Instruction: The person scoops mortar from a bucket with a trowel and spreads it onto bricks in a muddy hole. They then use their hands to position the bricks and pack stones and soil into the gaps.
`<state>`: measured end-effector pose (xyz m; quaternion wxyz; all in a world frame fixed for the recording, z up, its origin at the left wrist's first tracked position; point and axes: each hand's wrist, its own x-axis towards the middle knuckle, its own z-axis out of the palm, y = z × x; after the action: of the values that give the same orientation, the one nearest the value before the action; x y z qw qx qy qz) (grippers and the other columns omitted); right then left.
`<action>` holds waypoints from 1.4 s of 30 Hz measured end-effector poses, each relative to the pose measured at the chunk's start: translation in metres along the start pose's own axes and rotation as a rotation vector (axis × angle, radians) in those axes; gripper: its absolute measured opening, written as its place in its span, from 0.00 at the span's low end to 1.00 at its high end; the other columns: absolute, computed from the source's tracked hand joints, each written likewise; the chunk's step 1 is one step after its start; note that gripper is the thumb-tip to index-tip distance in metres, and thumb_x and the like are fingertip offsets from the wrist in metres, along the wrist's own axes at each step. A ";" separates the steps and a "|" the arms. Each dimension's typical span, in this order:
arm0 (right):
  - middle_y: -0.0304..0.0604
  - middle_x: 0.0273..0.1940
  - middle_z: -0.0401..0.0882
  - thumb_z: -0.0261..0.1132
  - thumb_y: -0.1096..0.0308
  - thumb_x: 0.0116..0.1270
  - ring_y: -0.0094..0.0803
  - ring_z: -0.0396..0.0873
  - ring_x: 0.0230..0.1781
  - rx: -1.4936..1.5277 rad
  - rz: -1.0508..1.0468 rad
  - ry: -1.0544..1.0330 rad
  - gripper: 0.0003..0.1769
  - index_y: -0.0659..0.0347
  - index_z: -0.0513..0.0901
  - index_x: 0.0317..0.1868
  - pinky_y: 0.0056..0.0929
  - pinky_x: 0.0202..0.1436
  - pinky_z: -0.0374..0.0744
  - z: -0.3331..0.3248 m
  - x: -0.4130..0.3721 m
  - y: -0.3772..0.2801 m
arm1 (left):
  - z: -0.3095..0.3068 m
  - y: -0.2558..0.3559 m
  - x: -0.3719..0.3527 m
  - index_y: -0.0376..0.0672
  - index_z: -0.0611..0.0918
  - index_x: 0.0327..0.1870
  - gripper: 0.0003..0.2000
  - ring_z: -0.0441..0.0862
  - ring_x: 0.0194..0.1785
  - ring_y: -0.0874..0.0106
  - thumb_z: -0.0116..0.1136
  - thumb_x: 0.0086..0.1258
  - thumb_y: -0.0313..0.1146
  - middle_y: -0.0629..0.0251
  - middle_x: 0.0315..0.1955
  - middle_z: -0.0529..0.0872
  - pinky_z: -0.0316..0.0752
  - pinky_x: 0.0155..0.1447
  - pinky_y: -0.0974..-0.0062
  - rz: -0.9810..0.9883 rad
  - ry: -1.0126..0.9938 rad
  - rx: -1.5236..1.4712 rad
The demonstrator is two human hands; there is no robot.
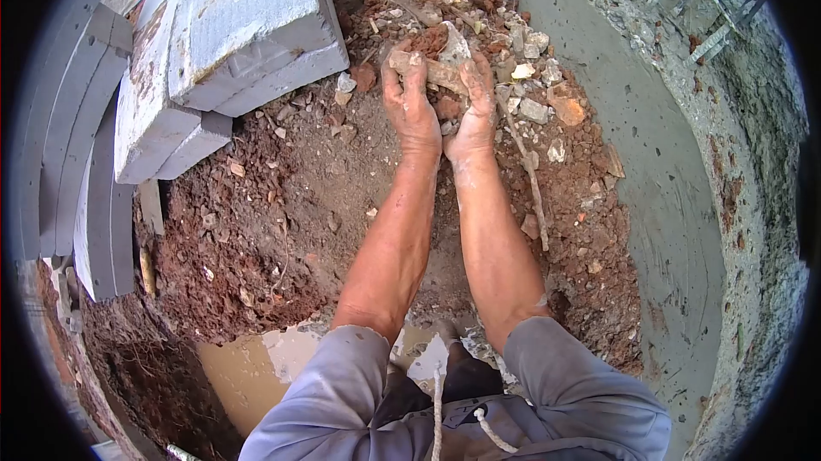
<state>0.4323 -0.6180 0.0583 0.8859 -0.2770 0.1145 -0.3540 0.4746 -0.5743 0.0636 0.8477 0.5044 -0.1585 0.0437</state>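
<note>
Both my arms reach forward over a heap of red-brown soil and rubble. My left hand and my right hand are side by side, fingers curled around a clump of broken stone and dirt lifted from the top of the heap. A grey shard sticks up between the two hands. Both hands are caked in dust. My grey sleeves show at the bottom of the view.
Large grey concrete blocks are stacked at the upper left, with curved grey slabs beside them. A smooth curved concrete wall bounds the right. Muddy water pools below. A thin stick lies on the rubble.
</note>
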 end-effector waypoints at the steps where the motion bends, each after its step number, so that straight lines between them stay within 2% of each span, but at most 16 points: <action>1: 0.43 0.55 0.73 0.71 0.55 0.60 0.36 0.75 0.55 0.037 0.005 -0.073 0.33 0.53 0.71 0.63 0.39 0.60 0.75 -0.007 -0.003 0.003 | -0.002 0.003 -0.009 0.37 0.75 0.58 0.19 0.77 0.52 0.70 0.51 0.70 0.36 0.61 0.50 0.80 0.70 0.60 0.71 -0.037 0.019 -0.099; 5: 0.43 0.58 0.73 0.69 0.56 0.60 0.40 0.74 0.59 -0.017 -0.013 0.012 0.35 0.54 0.67 0.66 0.43 0.61 0.75 0.000 -0.045 -0.003 | -0.013 0.034 -0.045 0.37 0.75 0.56 0.18 0.77 0.50 0.74 0.55 0.70 0.37 0.63 0.47 0.81 0.71 0.58 0.74 -0.135 0.010 -0.350; 8: 0.44 0.56 0.73 0.69 0.56 0.62 0.38 0.74 0.58 -0.116 -0.133 -0.055 0.33 0.56 0.67 0.64 0.39 0.59 0.76 0.012 -0.087 -0.007 | -0.030 0.060 -0.068 0.38 0.77 0.52 0.16 0.76 0.47 0.77 0.56 0.69 0.39 0.66 0.43 0.81 0.72 0.53 0.74 -0.124 0.001 -0.445; 10: 0.47 0.55 0.74 0.64 0.57 0.66 0.39 0.76 0.56 -0.168 -0.124 -0.046 0.28 0.56 0.67 0.63 0.41 0.59 0.78 0.017 -0.119 -0.005 | -0.048 0.075 -0.084 0.39 0.78 0.48 0.16 0.77 0.45 0.75 0.57 0.69 0.42 0.64 0.41 0.81 0.72 0.51 0.72 -0.042 0.042 -0.281; 12: 0.49 0.58 0.73 0.55 0.52 0.71 0.42 0.75 0.58 -0.267 -0.043 -0.080 0.28 0.58 0.66 0.65 0.43 0.60 0.77 0.026 -0.158 0.001 | -0.077 0.094 -0.107 0.39 0.76 0.54 0.19 0.74 0.46 0.79 0.57 0.70 0.43 0.69 0.42 0.81 0.70 0.53 0.78 -0.015 0.054 -0.137; 14: 0.50 0.59 0.72 0.52 0.50 0.71 0.42 0.74 0.59 -0.349 0.004 -0.120 0.30 0.59 0.66 0.67 0.44 0.62 0.75 0.027 -0.207 0.012 | -0.117 0.118 -0.140 0.39 0.76 0.54 0.19 0.74 0.49 0.77 0.57 0.69 0.43 0.66 0.46 0.81 0.69 0.56 0.76 -0.047 0.119 -0.089; 17: 0.51 0.60 0.71 0.53 0.50 0.71 0.42 0.73 0.60 -0.432 0.074 0.050 0.31 0.60 0.66 0.67 0.43 0.64 0.73 0.025 -0.277 0.048 | -0.177 0.145 -0.189 0.38 0.76 0.54 0.19 0.74 0.55 0.73 0.56 0.69 0.43 0.60 0.52 0.79 0.67 0.61 0.72 -0.067 0.209 -0.023; 18: 0.50 0.60 0.71 0.54 0.53 0.70 0.42 0.72 0.61 -0.363 0.115 -0.057 0.30 0.61 0.65 0.67 0.42 0.65 0.72 0.012 -0.302 0.062 | -0.203 0.153 -0.211 0.37 0.76 0.54 0.19 0.74 0.57 0.71 0.56 0.69 0.43 0.58 0.54 0.79 0.66 0.63 0.70 -0.076 0.243 0.009; 20: 0.47 0.60 0.71 0.58 0.55 0.69 0.41 0.73 0.60 -0.238 0.362 0.004 0.30 0.59 0.65 0.67 0.43 0.63 0.73 0.007 -0.360 0.091 | -0.253 0.169 -0.255 0.36 0.78 0.52 0.20 0.73 0.62 0.62 0.57 0.67 0.43 0.51 0.57 0.77 0.63 0.67 0.65 -0.180 0.380 -0.032; 25: 0.45 0.58 0.73 0.64 0.56 0.65 0.39 0.73 0.59 -0.195 0.694 0.025 0.32 0.59 0.65 0.65 0.40 0.63 0.73 -0.018 -0.490 0.191 | -0.395 0.177 -0.359 0.35 0.76 0.55 0.18 0.73 0.61 0.67 0.54 0.69 0.36 0.56 0.57 0.78 0.64 0.67 0.68 -0.274 0.639 0.023; 31: 0.44 0.55 0.78 0.64 0.58 0.64 0.41 0.78 0.54 -0.193 1.134 0.221 0.25 0.55 0.73 0.61 0.41 0.61 0.76 -0.125 -0.567 0.368 | -0.564 0.107 -0.414 0.35 0.76 0.53 0.15 0.79 0.49 0.68 0.49 0.70 0.33 0.57 0.48 0.81 0.75 0.54 0.70 -0.429 1.062 0.067; 34: 0.45 0.55 0.80 0.59 0.48 0.67 0.42 0.80 0.52 -0.212 1.352 0.198 0.27 0.57 0.74 0.60 0.42 0.60 0.76 -0.158 -0.548 0.467 | -0.651 0.036 -0.398 0.34 0.75 0.56 0.17 0.79 0.50 0.66 0.51 0.71 0.36 0.55 0.49 0.81 0.76 0.53 0.67 -0.493 1.132 0.122; 37: 0.48 0.60 0.76 0.54 0.40 0.68 0.45 0.75 0.58 -0.418 1.312 0.355 0.33 0.57 0.73 0.62 0.47 0.63 0.73 -0.186 -0.500 0.573 | -0.719 -0.033 -0.361 0.35 0.75 0.60 0.24 0.76 0.55 0.65 0.51 0.73 0.45 0.52 0.53 0.79 0.69 0.61 0.67 -0.595 1.192 0.104; 39: 0.50 0.66 0.70 0.58 0.39 0.67 0.49 0.69 0.65 -0.568 1.149 0.304 0.37 0.58 0.70 0.65 0.54 0.66 0.68 -0.204 -0.487 0.601 | -0.756 -0.058 -0.359 0.35 0.72 0.64 0.26 0.72 0.61 0.65 0.49 0.74 0.47 0.52 0.59 0.76 0.64 0.66 0.67 -0.613 1.256 -0.045; 41: 0.50 0.66 0.69 0.60 0.39 0.65 0.50 0.68 0.65 -0.617 1.104 0.417 0.39 0.58 0.67 0.68 0.54 0.67 0.66 -0.230 -0.494 0.610 | -0.784 -0.075 -0.364 0.35 0.69 0.68 0.29 0.69 0.67 0.64 0.46 0.75 0.48 0.52 0.64 0.73 0.60 0.71 0.67 -0.616 1.322 -0.216; 42: 0.50 0.66 0.69 0.62 0.40 0.65 0.50 0.68 0.65 -0.650 1.079 0.471 0.40 0.58 0.66 0.69 0.55 0.68 0.65 -0.244 -0.498 0.606 | -0.792 -0.085 -0.379 0.35 0.69 0.68 0.28 0.68 0.68 0.63 0.46 0.75 0.48 0.53 0.65 0.73 0.59 0.71 0.68 -0.605 1.328 -0.120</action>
<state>0.3167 -0.0130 -0.4857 0.7616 -0.3491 0.5277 0.1400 0.3139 0.1048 -0.4758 0.7663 0.3461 0.5329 0.0955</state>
